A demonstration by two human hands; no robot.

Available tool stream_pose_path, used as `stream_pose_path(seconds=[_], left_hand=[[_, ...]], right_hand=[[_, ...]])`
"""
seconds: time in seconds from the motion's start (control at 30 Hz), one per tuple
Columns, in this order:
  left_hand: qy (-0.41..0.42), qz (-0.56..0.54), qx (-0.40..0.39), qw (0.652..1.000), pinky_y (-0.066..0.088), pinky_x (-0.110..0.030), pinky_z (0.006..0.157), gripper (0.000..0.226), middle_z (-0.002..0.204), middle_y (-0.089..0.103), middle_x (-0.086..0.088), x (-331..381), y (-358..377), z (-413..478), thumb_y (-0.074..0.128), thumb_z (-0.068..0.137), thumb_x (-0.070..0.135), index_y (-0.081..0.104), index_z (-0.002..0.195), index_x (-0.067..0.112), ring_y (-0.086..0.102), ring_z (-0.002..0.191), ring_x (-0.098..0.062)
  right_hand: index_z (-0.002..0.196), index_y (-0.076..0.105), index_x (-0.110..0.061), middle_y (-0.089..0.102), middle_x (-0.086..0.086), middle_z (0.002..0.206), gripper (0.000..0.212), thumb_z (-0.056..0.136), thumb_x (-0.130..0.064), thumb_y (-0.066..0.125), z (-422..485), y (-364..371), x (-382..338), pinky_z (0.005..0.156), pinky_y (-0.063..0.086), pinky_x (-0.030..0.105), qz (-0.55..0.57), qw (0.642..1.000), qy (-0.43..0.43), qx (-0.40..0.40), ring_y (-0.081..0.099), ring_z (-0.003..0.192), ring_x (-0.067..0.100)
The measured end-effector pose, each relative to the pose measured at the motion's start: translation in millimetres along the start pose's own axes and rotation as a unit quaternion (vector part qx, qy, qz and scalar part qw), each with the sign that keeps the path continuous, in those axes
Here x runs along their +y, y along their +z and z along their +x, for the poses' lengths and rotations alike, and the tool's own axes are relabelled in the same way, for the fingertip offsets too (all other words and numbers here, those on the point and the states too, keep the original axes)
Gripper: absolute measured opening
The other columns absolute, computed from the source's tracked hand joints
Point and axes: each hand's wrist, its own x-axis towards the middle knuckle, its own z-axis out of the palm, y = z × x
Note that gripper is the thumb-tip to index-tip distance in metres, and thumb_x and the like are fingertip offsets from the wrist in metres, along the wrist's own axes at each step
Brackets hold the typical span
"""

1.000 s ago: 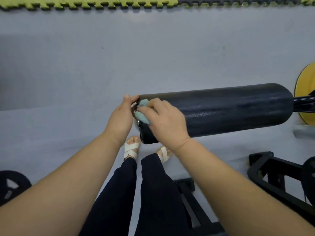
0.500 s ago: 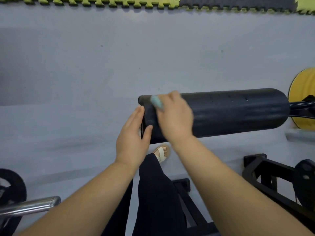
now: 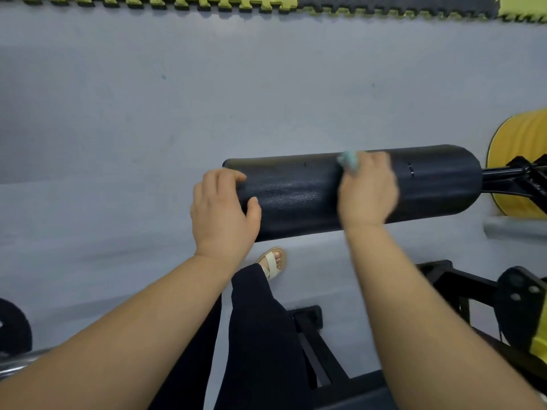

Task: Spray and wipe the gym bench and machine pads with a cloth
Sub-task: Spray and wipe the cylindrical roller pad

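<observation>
Wraps fingers [image 3: 225, 176] of the left hand [image 3: 222, 213] over the free end of the black roller pad [image 3: 296, 199], thumb on its front. Bunches right hand [image 3: 367, 194] fingers [image 3: 373, 161] round a green cloth [image 3: 349, 161], pressed on the pad's top, near its middle.

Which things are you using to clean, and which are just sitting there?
For the job: black roller pad, blue-green cloth, right hand holding it, left hand gripping the pad's end.
Just there: yellow weight plate, black weight plate, foam floor tiles.
</observation>
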Motion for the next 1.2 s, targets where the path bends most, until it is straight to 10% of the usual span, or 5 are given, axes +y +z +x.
stream_pose_path(seconds=[0.3,0.53,0.63,0.9,1.2], left_hand=[[0.067,0.118,0.003,0.991,0.037,-0.044,0.085,0.039,0.117,0.057,-0.007,14.6,12.3,-1.6,0.047,0.070,0.021,0.063,0.105,0.013,0.047,0.109,-0.035],[0.155,0.163,-0.110,0.968,0.020,-0.043,0.106,0.048,0.142,0.038,-0.009,63.0,37.0,4.9,0.054,0.082,0.029,0.050,0.128,0.018,0.030,0.132,-0.030],[0.171,0.194,-0.154,0.953,0.008,-0.038,0.113,0.064,0.151,0.018,-0.004,74.3,49.0,20.2,0.053,0.087,0.045,0.030,0.142,0.023,0.012,0.140,-0.025],[0.181,0.241,-0.192,0.934,0.028,-0.039,0.101,0.085,0.137,0.036,0.001,84.8,55.2,41.6,0.065,0.067,0.065,0.034,0.137,0.029,0.034,0.126,-0.023],[0.112,0.284,-0.208,0.929,0.031,-0.045,0.096,0.093,0.133,0.035,-0.003,107.1,68.9,43.8,0.056,0.061,0.081,0.032,0.135,0.029,0.032,0.122,-0.027]], right_hand=[[0.092,0.070,-0.013,0.063,0.008,0.084,0.022,0.074,-0.014,0.058,-21.2,5.9,1.5,0.045,0.041,0.026,0.072,0.941,-0.332,0.010,0.054,0.061,0.026],[0.118,0.062,-0.012,0.048,0.012,0.125,0.031,0.095,-0.030,0.050,68.1,-15.7,126.3,0.073,0.033,0.031,0.023,0.996,0.086,0.019,0.051,0.105,0.034],[0.112,0.063,-0.013,0.050,0.012,0.123,0.031,0.096,-0.034,0.047,67.6,-12.5,109.9,0.078,0.038,0.037,0.021,0.989,0.138,0.040,0.054,0.104,0.036],[0.092,0.070,-0.010,0.062,0.009,0.085,0.020,0.076,-0.012,0.058,8.3,-0.5,56.2,0.047,0.046,0.030,0.104,0.957,-0.271,0.000,0.055,0.062,0.029],[0.119,0.060,-0.018,0.049,0.011,0.124,0.028,0.094,-0.025,0.049,76.0,-8.5,142.6,0.077,0.038,0.037,0.048,0.984,0.160,0.067,0.053,0.102,0.033]])
